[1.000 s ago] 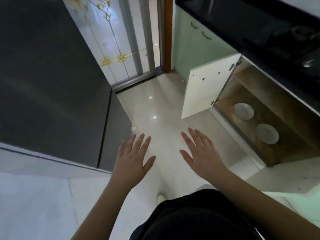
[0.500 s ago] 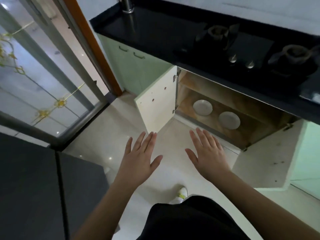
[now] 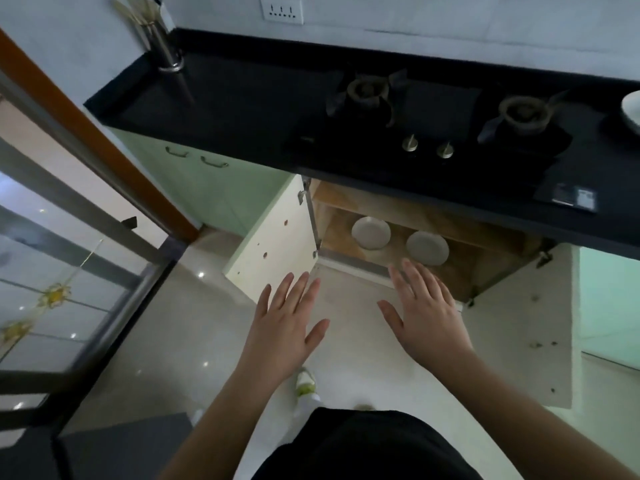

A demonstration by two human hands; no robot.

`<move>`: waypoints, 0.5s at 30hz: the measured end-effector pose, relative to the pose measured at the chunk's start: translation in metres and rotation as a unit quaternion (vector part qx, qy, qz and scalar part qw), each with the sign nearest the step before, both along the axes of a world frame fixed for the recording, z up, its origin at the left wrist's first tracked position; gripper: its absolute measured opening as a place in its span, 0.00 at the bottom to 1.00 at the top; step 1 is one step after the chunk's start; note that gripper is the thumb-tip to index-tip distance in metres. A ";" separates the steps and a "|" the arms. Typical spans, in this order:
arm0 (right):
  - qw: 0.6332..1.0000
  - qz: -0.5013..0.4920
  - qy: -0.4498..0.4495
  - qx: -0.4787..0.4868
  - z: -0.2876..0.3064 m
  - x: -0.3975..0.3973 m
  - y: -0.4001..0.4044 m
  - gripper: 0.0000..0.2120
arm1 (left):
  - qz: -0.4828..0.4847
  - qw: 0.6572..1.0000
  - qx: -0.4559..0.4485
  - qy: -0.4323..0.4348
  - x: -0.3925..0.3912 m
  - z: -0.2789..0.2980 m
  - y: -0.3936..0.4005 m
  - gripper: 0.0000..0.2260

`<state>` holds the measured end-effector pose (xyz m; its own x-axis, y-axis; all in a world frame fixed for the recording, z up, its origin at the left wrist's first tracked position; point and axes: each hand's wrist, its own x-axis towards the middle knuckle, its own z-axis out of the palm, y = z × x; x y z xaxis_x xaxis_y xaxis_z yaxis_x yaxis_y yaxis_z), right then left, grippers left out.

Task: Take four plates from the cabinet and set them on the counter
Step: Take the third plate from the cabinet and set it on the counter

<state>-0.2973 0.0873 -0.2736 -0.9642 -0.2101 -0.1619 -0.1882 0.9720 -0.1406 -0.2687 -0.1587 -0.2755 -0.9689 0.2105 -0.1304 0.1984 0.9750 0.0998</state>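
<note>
Pale glossy floor tiles [image 3: 180, 341] fill the lower middle of the kitchen, with a glass sliding door [image 3: 52, 271] on the left. Above them a black counter [image 3: 242, 109] runs across the view, carrying a two-burner gas hob [image 3: 429, 123] and a metal utensil holder [image 3: 162, 46] at its left end; the edge of a white dish [image 3: 631, 112] shows at the far right of the counter. Below the hob the cabinet [image 3: 491, 271] stands open, its left door [image 3: 277, 244] and right door [image 3: 523, 323] swung outward. Two plates lie side by side on its wooden floor, apart from each other: the left plate [image 3: 370, 232] further back, the right plate [image 3: 427, 248] nearer the front. Both hands are held palm down over the floor in front of the cabinet, empty. The left hand [image 3: 282, 327] has its fingers spread wide; the right hand [image 3: 427, 317] is also flat and open, with its fingertips [image 3: 408, 266] overlapping the cabinet's front edge, just below the right plate.
</note>
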 end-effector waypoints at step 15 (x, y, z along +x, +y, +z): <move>0.994 -0.105 -0.016 -0.025 -0.006 -0.096 -0.075 0.34 | -0.135 0.990 0.015 -0.034 -0.177 -0.043 -0.076 0.31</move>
<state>-0.3931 0.0124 -0.2800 -0.9821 -0.0138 -0.1880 0.0231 0.9810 -0.1925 -0.4456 -0.2348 -0.3183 -0.8660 0.4658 -0.1821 0.4436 0.8835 0.1503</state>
